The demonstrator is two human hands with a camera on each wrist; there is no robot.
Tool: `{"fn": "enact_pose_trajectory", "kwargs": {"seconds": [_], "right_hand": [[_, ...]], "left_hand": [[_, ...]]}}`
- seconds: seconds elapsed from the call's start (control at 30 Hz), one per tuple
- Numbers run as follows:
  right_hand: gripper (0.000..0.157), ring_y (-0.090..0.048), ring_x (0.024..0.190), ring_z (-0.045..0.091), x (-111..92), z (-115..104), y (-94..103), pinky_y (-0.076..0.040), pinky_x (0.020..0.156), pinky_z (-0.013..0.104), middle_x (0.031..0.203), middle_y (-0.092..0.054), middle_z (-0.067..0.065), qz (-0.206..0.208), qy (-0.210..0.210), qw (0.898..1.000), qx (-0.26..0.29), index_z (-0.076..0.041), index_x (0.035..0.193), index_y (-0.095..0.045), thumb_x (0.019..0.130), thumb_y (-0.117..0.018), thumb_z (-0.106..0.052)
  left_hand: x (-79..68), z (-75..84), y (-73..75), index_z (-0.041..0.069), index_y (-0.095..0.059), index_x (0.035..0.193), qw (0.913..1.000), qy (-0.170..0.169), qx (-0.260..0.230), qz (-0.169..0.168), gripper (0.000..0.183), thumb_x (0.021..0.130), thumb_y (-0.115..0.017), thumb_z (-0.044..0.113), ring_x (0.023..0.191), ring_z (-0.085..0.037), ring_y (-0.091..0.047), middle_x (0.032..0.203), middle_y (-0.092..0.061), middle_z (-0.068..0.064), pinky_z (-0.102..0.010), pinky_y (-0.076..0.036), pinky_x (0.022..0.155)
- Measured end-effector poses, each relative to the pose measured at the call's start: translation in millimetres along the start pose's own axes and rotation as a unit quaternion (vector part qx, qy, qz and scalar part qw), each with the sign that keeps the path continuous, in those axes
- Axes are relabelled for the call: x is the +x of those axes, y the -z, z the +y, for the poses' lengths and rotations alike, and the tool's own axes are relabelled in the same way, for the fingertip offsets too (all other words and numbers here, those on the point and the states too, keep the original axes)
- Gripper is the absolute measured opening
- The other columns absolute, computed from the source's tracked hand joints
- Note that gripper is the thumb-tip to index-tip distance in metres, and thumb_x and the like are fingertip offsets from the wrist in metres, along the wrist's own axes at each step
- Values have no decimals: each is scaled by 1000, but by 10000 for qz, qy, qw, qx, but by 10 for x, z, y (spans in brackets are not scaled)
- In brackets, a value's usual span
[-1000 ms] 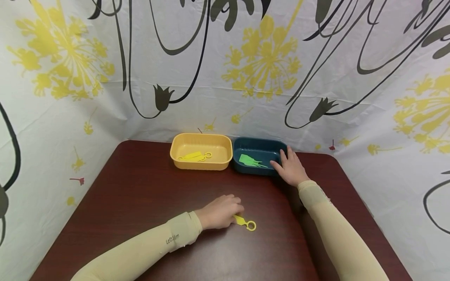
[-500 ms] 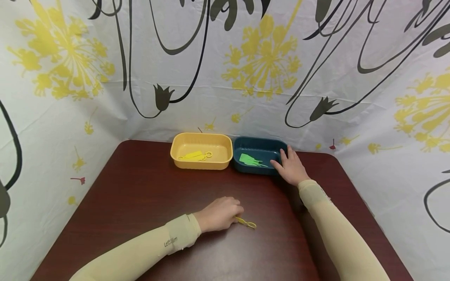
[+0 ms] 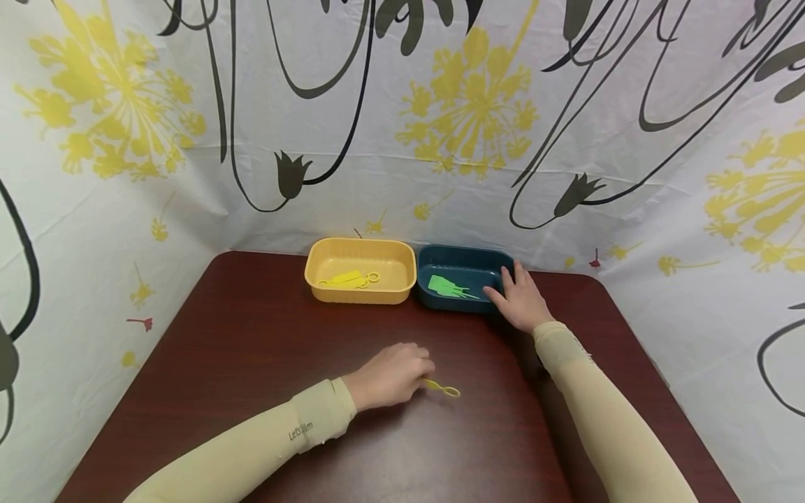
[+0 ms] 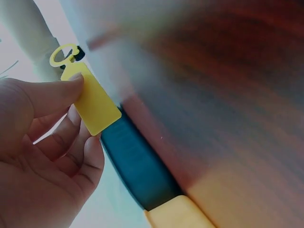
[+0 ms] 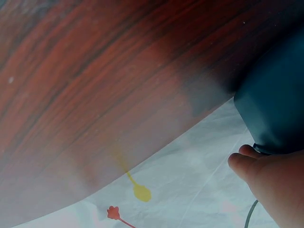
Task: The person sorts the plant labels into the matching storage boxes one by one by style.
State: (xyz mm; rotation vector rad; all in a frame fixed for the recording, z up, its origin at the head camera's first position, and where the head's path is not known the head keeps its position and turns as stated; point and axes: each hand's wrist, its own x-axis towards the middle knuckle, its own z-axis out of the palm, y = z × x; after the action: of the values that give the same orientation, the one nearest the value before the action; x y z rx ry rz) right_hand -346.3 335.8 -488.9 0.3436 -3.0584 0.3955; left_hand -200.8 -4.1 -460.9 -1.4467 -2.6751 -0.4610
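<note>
My left hand (image 3: 391, 375) pinches a yellow tag with a hook-like ring (image 4: 97, 107) between thumb and fingers, over the middle of the table. In the head view only the tag's ring end (image 3: 451, 392) shows past the fingers; the left wrist view shows its flat rectangular body. At the back right, my right hand (image 3: 523, 302) rests on the right end of a dark blue tray (image 3: 440, 303), fingers spread over its rim. Green tags (image 3: 445, 286) lie in that tray. Beside it stands a yellow tray (image 3: 361, 297) with several yellow ringed tags (image 3: 346, 280) inside.
The dark red wooden table (image 3: 283, 363) carries both trays at its back edge, side by side. A white cloth (image 3: 371, 188) printed with flowers hangs right behind them and along both sides.
My left hand has lifted slightly and moved a little away from me with the yellow tag, which has tilted so its ring shows more edge-on. The right hand and both trays stay put.
</note>
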Motion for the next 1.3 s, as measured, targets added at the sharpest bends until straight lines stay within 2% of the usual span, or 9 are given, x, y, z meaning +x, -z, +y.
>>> {"fn": "enact_pose_trajectory", "kwargs": {"seconds": [0.57,0.83,1.1,1.3], "right_hand": [[98,-4,149,49,-2,-11,14,-14,114,67,165,5,27,-17,-47,10000,4,1,160,-16,97,-29,-74],[98,-5,149,49,-9,-26,20,-13,114,66,165,6,26,-30,-73,10000,-26,0,160,-15,98,-28,-74],[99,-5,149,49,-1,-1,-13,-15,114,66,165,5,25,21,-59,10000,27,0,160,-16,96,-27,-76],[99,-2,150,48,-1,-6,-5,-14,114,67,165,5,25,-16,-51,10000,50,-1,160,-15,97,-28,-76]], "left_hand": [[47,-109,261,20,-75,94,9985,399,-154,337,7,91,-75,14,75,-9,-49,81,-56,10,-22,-44,68],[64,-264,368,21,-74,96,9960,649,-176,593,8,90,-77,16,77,-9,-49,83,-55,11,-23,-45,71],[110,-442,511,20,-74,94,9897,976,-279,1014,8,90,-78,15,79,-10,-52,85,-58,10,-25,-48,75],[139,-548,620,20,-74,94,9840,1333,-351,1132,5,91,-78,18,82,-10,-53,87,-61,10,-26,-48,80]]}}
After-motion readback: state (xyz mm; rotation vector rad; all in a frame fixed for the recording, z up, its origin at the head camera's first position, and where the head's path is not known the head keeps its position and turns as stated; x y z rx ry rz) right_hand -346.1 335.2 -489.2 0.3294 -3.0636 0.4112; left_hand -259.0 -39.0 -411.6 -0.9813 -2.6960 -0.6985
